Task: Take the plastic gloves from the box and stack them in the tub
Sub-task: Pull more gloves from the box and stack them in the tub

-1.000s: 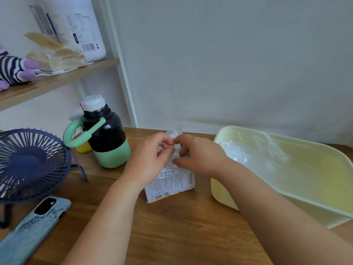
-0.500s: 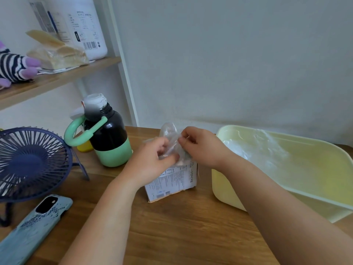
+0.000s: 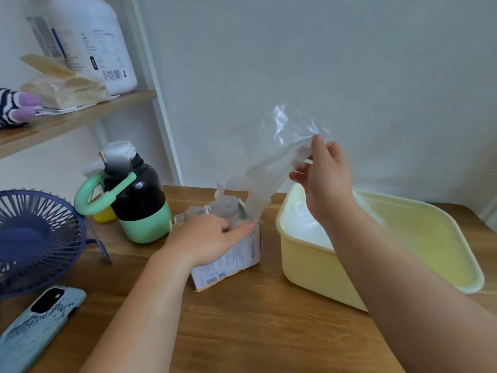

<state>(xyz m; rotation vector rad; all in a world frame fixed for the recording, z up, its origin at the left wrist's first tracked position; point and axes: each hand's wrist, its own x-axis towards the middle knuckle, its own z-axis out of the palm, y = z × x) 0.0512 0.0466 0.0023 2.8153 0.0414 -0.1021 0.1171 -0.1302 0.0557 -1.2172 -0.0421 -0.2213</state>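
Note:
A small white cardboard box [image 3: 236, 261] of gloves stands on the wooden table, its torn top showing crumpled clear plastic. My left hand [image 3: 208, 239] rests on top of the box, fingers laid flat across its opening. My right hand [image 3: 324, 176] is raised above and right of the box, pinching a clear plastic glove [image 3: 265, 168] that hangs down toward the box opening. A pale yellow tub [image 3: 309, 262] sits to the right of the box, with clear gloves [image 3: 302, 220] lying in its near-left corner.
A black and green bottle [image 3: 138, 195] stands left of the box, a dark blue fan [image 3: 35, 238] further left, and a phone in a light blue case [image 3: 37, 327] lies at the front left. A shelf [image 3: 75, 117] with a white jug is above left.
My right hand has lifted up and to the right, drawing a glove out of the box. My left hand has dropped flat onto the box top.

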